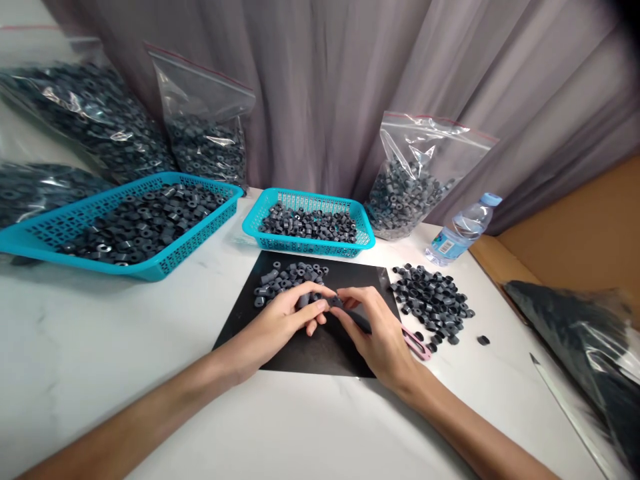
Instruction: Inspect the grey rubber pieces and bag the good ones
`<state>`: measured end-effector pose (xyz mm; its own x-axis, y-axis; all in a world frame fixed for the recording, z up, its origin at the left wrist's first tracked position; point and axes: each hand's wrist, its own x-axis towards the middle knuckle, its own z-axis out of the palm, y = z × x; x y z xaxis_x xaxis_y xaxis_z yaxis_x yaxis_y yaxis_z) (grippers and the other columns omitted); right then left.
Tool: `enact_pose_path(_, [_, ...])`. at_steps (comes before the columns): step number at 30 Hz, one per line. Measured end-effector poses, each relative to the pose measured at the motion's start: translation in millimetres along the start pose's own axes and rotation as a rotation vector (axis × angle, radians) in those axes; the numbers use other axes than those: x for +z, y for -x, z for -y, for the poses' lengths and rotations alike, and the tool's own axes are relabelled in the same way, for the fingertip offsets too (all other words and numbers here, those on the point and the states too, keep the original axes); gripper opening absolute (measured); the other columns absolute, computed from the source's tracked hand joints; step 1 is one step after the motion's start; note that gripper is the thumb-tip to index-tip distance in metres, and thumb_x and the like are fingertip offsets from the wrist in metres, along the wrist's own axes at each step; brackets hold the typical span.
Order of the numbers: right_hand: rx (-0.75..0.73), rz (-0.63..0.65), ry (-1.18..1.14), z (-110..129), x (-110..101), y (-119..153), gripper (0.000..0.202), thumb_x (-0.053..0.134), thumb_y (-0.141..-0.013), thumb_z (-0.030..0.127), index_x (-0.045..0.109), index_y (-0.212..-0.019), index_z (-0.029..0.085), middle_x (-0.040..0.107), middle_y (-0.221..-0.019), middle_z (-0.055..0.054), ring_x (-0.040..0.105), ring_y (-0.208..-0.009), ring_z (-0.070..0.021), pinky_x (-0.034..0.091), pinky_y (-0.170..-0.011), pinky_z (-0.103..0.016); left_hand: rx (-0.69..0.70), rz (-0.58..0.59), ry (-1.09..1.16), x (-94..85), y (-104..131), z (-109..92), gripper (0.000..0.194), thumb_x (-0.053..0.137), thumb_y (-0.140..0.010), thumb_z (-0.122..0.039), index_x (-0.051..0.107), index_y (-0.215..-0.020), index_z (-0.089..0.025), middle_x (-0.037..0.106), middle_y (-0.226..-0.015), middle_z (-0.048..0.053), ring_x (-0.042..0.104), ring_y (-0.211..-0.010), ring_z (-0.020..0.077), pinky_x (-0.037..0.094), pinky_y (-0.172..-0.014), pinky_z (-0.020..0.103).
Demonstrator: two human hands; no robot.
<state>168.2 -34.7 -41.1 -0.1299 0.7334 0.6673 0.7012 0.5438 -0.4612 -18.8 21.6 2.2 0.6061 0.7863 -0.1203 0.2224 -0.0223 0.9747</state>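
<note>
Both hands meet over a black mat (320, 357) with their fingertips close together. Between my left hand (293, 312) and the other, a small dark grey hollow plastic piece (336, 302) is pinched; the left fingers are closed around it. My right hand (375, 327) is closed too, thumb and index finger at the same piece. A slim pink-handled tool (417, 344) runs out behind the right palm and appears to lie in that hand; its working end is hidden. Just beyond the left fingers lies a pile of grey cylindrical pieces (273, 283) on the mat.
Right of the mat is a heap of short dark rings (435, 300). Behind stand a small blue basket (310, 248) and, leftward, a larger blue basket (165, 263), both holding pieces. Filled zip bags (205, 143), a bag (410, 193) and a water bottle (460, 230) line the back.
</note>
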Motion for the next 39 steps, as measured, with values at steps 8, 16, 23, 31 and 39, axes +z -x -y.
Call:
enact_pose_path(8, [-0.015,0.010,0.017,-1,0,-1,0.022,0.057,-0.098,0.021,0.053,-0.120,0.023,0.062,-0.099,-0.006,0.061,-0.092,-0.0194,0.055,-0.082,-0.034,-0.033,-0.027,0.095,7.4,-1,7,0.025,0.056,-0.093,-0.047,0.055,-0.095,-0.022,0.053,-0.073,-0.005,0.043,-0.065,0.0113,0.032,-0.064,0.027])
enact_pose_path(16, [-0.045,-0.006,0.016,1,0,-1,0.024,0.058,-0.098,0.017,0.058,-0.121,0.023,0.064,-0.105,-0.007,0.061,-0.095,-0.0195,0.054,-0.085,-0.035,-0.129,-0.023,0.365,7.2,2,-8,0.018,0.056,-0.093,-0.036,0.052,-0.088,-0.020,0.046,-0.076,-0.003,0.039,-0.072,0.0121,0.030,-0.064,0.026])
enact_pose_path(23, [-0.072,-0.051,0.042,0,-3,0,0.023,0.056,-0.097,0.013,0.061,-0.118,0.023,0.061,-0.101,-0.007,0.060,-0.092,-0.0193,0.054,-0.081,-0.035,-0.169,0.055,0.389,14.9,4,-9,0.019,0.054,-0.094,-0.036,0.053,-0.086,-0.019,0.047,-0.078,-0.002,0.040,-0.074,0.0125,0.031,-0.064,0.026])
enact_pose_path(31, [-0.097,-0.068,0.009,2,-4,-1,0.019,0.057,-0.097,0.012,0.061,-0.112,0.022,0.062,-0.100,-0.007,0.060,-0.090,-0.0187,0.054,-0.078,-0.035,-0.168,0.038,0.408,15.2,4,-7,0.015,0.049,-0.094,-0.026,0.054,-0.082,-0.018,0.044,-0.077,-0.002,0.035,-0.067,0.0107,0.025,-0.057,0.025])
enact_pose_path(39, [-0.170,0.048,0.058,1,-5,4,0.031,0.056,-0.096,0.012,0.061,-0.124,0.025,0.060,-0.101,-0.007,0.059,-0.088,-0.0177,0.055,-0.075,-0.033,-0.252,-0.033,0.644,19.9,6,-11,0.015,0.058,-0.092,-0.026,0.060,-0.081,-0.016,0.050,-0.083,-0.001,0.045,-0.073,0.0111,0.033,-0.059,0.024])
